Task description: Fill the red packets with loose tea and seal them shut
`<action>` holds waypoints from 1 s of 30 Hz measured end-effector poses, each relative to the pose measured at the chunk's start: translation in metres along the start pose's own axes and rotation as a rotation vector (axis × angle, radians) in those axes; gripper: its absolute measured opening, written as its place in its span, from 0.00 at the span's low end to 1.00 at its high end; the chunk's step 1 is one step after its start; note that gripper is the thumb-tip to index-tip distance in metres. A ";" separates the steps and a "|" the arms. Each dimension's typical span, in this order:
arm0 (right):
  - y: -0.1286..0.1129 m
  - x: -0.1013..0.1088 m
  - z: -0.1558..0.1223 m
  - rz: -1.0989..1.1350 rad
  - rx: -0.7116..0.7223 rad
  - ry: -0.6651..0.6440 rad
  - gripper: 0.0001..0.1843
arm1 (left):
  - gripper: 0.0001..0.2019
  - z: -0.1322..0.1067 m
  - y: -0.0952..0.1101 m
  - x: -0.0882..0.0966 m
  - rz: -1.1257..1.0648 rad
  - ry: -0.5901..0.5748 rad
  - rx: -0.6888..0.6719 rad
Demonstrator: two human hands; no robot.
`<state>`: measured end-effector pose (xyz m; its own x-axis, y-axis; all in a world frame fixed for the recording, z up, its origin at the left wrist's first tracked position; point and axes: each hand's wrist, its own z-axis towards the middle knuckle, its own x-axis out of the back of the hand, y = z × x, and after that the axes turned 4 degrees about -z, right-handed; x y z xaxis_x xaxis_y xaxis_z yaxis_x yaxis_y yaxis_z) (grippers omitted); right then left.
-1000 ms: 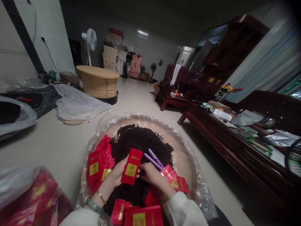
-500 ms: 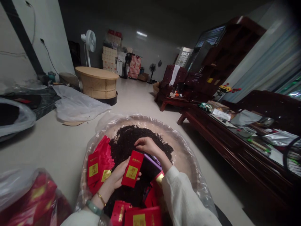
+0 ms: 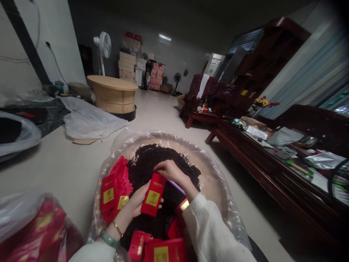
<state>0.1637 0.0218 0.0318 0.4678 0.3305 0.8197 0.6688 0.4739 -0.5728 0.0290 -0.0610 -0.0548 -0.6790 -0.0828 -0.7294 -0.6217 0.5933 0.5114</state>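
My left hand (image 3: 137, 203) grips a small red packet with a gold label (image 3: 152, 194), held upright over a heap of dark loose tea (image 3: 152, 160). At the packet's top edge my right hand (image 3: 169, 170) has its fingers bunched in a pinch; what they hold is too small to make out. The tea lies in a wide round tray lined with clear plastic (image 3: 215, 182). A fanned stack of red packets (image 3: 116, 185) rests on the tray's left side. More red packets (image 3: 160, 249) lie at the near edge. A purple tool (image 3: 177, 186) shows partly under my right wrist.
A plastic bag of red packets (image 3: 35, 229) sits at the near left. A long dark wooden table (image 3: 272, 163) with clutter runs along the right. A round wooden tub (image 3: 114, 94), plastic sheeting (image 3: 89, 122) and a standing fan (image 3: 103, 45) lie farther off on the floor.
My right hand left the packets at the right, reached out onto the tea heap, then drew back to the top of the red packet. My left hand kept the packet almost still.
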 end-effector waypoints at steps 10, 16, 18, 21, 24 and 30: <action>0.004 -0.001 -0.007 -0.159 0.031 0.089 0.07 | 0.22 0.001 0.001 0.001 -0.013 -0.010 0.005; 0.041 -0.008 -0.034 -0.172 -0.140 0.183 0.07 | 0.28 0.001 0.005 0.003 -0.057 -0.067 0.084; 0.056 -0.015 -0.047 -0.177 -0.180 0.133 0.08 | 0.29 -0.001 0.005 0.002 -0.048 -0.080 0.076; 0.065 -0.025 -0.060 -0.081 -0.208 0.180 0.12 | 0.21 -0.002 0.002 0.000 0.013 -0.059 -0.015; 0.057 -0.035 -0.061 0.139 -0.180 0.266 0.17 | 0.17 0.001 -0.002 0.001 0.084 -0.037 -0.095; 0.031 -0.054 -0.038 0.470 -0.179 0.236 0.17 | 0.17 0.005 -0.005 0.004 0.112 -0.027 -0.136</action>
<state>0.1817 -0.0125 -0.0304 0.8424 0.2714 0.4656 0.4352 0.1669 -0.8847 0.0314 -0.0599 -0.0625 -0.7376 0.0005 -0.6753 -0.5908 0.4838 0.6457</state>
